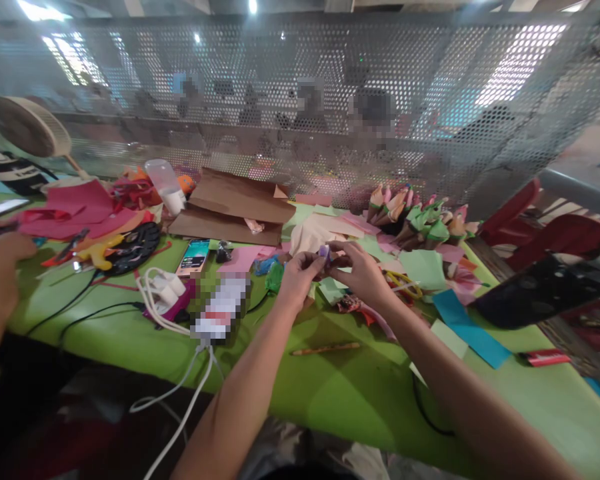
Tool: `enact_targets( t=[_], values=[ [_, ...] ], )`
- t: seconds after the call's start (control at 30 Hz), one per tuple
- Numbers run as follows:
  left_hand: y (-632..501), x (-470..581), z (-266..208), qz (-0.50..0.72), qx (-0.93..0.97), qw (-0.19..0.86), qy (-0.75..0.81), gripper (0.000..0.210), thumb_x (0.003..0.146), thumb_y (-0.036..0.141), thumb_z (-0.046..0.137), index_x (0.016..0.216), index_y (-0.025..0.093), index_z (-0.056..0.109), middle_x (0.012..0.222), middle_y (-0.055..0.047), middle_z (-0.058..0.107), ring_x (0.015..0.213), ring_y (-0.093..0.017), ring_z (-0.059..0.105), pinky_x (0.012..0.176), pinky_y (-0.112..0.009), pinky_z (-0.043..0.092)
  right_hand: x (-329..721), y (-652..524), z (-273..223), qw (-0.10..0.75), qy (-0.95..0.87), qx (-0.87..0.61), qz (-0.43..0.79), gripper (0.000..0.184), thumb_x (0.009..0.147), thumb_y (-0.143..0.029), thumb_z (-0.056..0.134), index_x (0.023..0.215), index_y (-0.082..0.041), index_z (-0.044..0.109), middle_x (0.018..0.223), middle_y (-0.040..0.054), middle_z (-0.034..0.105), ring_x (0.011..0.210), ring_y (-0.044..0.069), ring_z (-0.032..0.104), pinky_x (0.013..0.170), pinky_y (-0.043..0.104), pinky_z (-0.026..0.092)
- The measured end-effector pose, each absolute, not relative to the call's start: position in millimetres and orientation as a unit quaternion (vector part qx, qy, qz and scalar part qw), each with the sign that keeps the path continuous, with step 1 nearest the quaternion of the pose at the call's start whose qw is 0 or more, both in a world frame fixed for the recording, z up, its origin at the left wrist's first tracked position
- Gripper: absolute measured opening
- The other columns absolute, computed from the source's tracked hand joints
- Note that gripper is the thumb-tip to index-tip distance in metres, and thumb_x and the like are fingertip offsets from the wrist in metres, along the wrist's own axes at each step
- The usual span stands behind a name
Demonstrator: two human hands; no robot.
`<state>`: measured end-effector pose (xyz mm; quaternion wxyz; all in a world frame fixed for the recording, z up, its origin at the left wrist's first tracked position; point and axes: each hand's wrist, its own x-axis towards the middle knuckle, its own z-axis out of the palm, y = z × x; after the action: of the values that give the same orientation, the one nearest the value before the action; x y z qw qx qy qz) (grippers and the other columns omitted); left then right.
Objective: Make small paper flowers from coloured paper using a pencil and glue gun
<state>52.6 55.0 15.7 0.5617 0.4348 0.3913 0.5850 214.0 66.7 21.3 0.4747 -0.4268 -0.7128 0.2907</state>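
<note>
My left hand (299, 275) and my right hand (361, 268) meet above the middle of the table, fingertips closed in a pinch on a small purple piece (325, 253). Whether it is paper or tape, I cannot make out. Just beyond them lies a cream sheet (307, 230). A green crumpled wrapper (274, 277) is left of my left hand, and yellow-handled scissors (404, 284) lie partly behind my right arm. A thin brown stick or pencil (326, 349) rests on the green cloth between my forearms.
Brown cardboard (230, 203) and paper flowers (430, 217) stand along the back by the perforated metal screen (280, 127). A phone (221, 307) with white cables (200, 380) lies left, near another person's hand (0, 280). Blue paper (473, 330) and a black object (535, 290) sit right.
</note>
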Motion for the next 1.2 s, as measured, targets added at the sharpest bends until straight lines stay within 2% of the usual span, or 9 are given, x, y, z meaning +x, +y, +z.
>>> enact_targets(
  t=[0.13, 0.27, 0.47, 0.63, 0.8, 0.93, 1.07, 1.2],
  values=[
    [56.6, 52.6, 13.8, 0.589, 0.459, 0.532, 0.399, 0.038, 0.066, 0.049, 0.086, 0.069, 0.018, 0.063, 0.06, 0.004, 0.06, 0.059, -0.011, 0.053, 0.062, -0.025, 0.045, 208.5, 64.0, 21.1, 0.505, -0.634, -0.436, 0.39, 0.035, 0.074, -0.046, 0.079, 0.092, -0.024, 0.059, 0.088, 0.0031, 0.072, 0.075, 0.022, 0.073, 0.071, 0.036, 0.06],
    [56.5, 52.8, 14.7, 0.579, 0.506, 0.48, 0.421, 0.027, 0.067, 0.038, 0.085, 0.067, 0.019, 0.066, 0.06, 0.003, 0.062, 0.062, -0.013, 0.057, 0.064, -0.026, 0.047, 207.3, 61.8, 25.7, 0.486, -0.639, -0.464, 0.374, 0.032, 0.076, -0.051, 0.074, 0.084, -0.024, 0.059, 0.071, -0.0003, 0.068, 0.065, 0.02, 0.068, 0.063, 0.031, 0.054],
    [55.6, 51.6, 17.6, 0.571, 0.536, 0.452, 0.427, 0.025, 0.069, 0.039, 0.083, 0.068, 0.019, 0.067, 0.063, 0.003, 0.064, 0.064, -0.014, 0.057, 0.066, -0.026, 0.046, 207.8, 57.5, 35.0, 0.467, -0.696, -0.49, 0.241, 0.018, 0.082, -0.042, 0.059, 0.077, -0.024, 0.059, 0.066, -0.0002, 0.064, 0.063, 0.018, 0.059, 0.064, 0.03, 0.047],
    [56.0, 51.3, 14.1, 0.578, 0.544, 0.434, 0.427, 0.024, 0.075, 0.037, 0.078, 0.07, 0.019, 0.063, 0.066, 0.003, 0.06, 0.068, -0.014, 0.054, 0.068, -0.026, 0.043, 206.6, 57.6, 37.2, 0.43, -0.722, -0.522, 0.149, 0.01, 0.078, -0.034, 0.055, 0.073, -0.026, 0.05, 0.066, 0.0007, 0.061, 0.064, 0.019, 0.056, 0.067, 0.031, 0.043],
    [57.6, 53.7, 7.5, 0.609, 0.498, 0.467, 0.403, 0.026, 0.079, 0.042, 0.075, 0.076, 0.02, 0.062, 0.068, 0.003, 0.058, 0.069, -0.014, 0.053, 0.069, -0.026, 0.043, 208.1, 64.2, 34.4, 0.449, -0.684, -0.545, 0.184, 0.006, 0.072, -0.032, 0.052, 0.073, -0.026, 0.05, 0.065, -0.0005, 0.059, 0.063, 0.019, 0.053, 0.064, 0.031, 0.041],
    [57.8, 53.7, 7.5, 0.62, 0.488, 0.466, 0.4, 0.03, 0.079, 0.046, 0.077, 0.078, 0.02, 0.062, 0.071, 0.004, 0.058, 0.071, -0.013, 0.053, 0.07, -0.025, 0.043, 206.4, 63.0, 33.0, 0.477, -0.662, -0.519, 0.254, 0.015, 0.077, -0.04, 0.057, 0.077, -0.025, 0.056, 0.067, -0.0012, 0.062, 0.064, 0.019, 0.055, 0.065, 0.031, 0.042],
    [52.5, 53.1, 13.3, 0.598, 0.538, 0.44, 0.4, 0.027, 0.083, 0.042, 0.077, 0.078, 0.02, 0.062, 0.072, 0.002, 0.061, 0.072, -0.014, 0.056, 0.071, -0.025, 0.046, 206.8, 59.2, 30.4, 0.485, -0.668, -0.484, 0.29, 0.021, 0.081, -0.045, 0.064, 0.084, -0.024, 0.06, 0.072, -0.0003, 0.067, 0.069, 0.019, 0.058, 0.067, 0.031, 0.044],
    [46.2, 57.5, 15.1, 0.589, 0.572, 0.429, 0.375, 0.02, 0.087, 0.033, 0.073, 0.079, 0.02, 0.06, 0.075, 0.001, 0.063, 0.072, -0.015, 0.058, 0.073, -0.027, 0.048, 217.2, 62.5, 25.2, 0.468, -0.678, -0.509, 0.249, 0.017, 0.079, -0.04, 0.066, 0.076, -0.024, 0.06, 0.067, -0.0011, 0.063, 0.064, 0.018, 0.054, 0.064, 0.03, 0.041]
  ],
)
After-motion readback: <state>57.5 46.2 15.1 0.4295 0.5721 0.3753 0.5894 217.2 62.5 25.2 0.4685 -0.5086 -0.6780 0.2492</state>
